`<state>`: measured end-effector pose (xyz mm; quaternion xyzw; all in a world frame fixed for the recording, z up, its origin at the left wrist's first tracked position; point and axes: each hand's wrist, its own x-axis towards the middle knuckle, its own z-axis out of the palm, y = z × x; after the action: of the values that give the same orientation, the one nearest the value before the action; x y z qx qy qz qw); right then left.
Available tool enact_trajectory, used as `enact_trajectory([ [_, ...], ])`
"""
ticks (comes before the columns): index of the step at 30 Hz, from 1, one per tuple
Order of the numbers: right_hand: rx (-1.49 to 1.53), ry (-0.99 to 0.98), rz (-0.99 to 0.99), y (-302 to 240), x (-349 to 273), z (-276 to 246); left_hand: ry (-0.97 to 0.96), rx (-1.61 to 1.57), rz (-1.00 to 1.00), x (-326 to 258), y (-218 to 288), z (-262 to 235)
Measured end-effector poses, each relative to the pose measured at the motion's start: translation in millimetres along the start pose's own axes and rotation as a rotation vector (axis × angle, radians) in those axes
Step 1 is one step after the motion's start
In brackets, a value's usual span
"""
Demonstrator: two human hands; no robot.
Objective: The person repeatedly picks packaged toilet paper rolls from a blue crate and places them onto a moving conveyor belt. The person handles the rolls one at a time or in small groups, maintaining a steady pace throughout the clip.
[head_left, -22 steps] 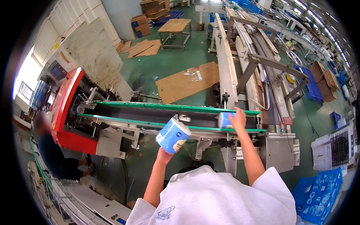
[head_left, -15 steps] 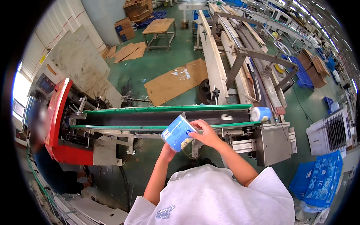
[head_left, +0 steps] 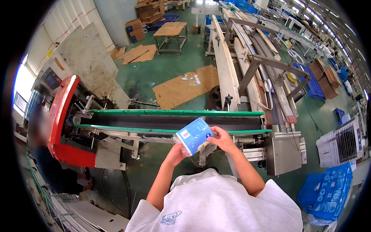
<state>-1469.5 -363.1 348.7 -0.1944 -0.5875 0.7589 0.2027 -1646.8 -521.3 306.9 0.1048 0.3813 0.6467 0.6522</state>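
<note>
A roll in blue printed wrap, apparently a toilet paper roll in clear plastic film, is held tilted between both hands over the near edge of the conveyor. My left hand grips its lower left end, where the film is crumpled. On the other side, my right hand closes on the right end, thumb against the wrap. The fingers behind the roll are hidden. Behind it runs the dark conveyor belt between two green guide rails.
A red machine housing stands at the belt's left end, with a person beside it. A metal box sits at the right end. Flat cardboard lies on the floor beyond; blue bags are at the lower right.
The held roll has moved slightly right and turned toward level, both hands moving with it. Another blue roll at the belt's right end and a white scrap on the belt no longer show.
</note>
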Motion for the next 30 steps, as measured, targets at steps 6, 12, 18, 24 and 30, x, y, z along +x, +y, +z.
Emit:
enact_trajectory([
  [6, -0.007, -0.062, 0.001, 2, 7, 1, 0.012, 0.056, 0.068, -5, 3, -13],
  [12, -0.185, 0.338, -0.097, 10, 7, 18, 0.179, 0.126, 0.287, 2, 2, -10],
  [18, 0.349, 0.288, 0.268, 8, 7, 60, 0.311, 0.642, 0.794, 15, -1, 11],
  [24, -0.206, 0.233, -0.119, 20, 77, 26, 0.4, 1.227, 0.8, 7, 12, 28],
  [30, -1.54, -0.198, -0.569, 20, 125, -9, 0.463, 1.237, 0.695, -2, -8, -9],
])
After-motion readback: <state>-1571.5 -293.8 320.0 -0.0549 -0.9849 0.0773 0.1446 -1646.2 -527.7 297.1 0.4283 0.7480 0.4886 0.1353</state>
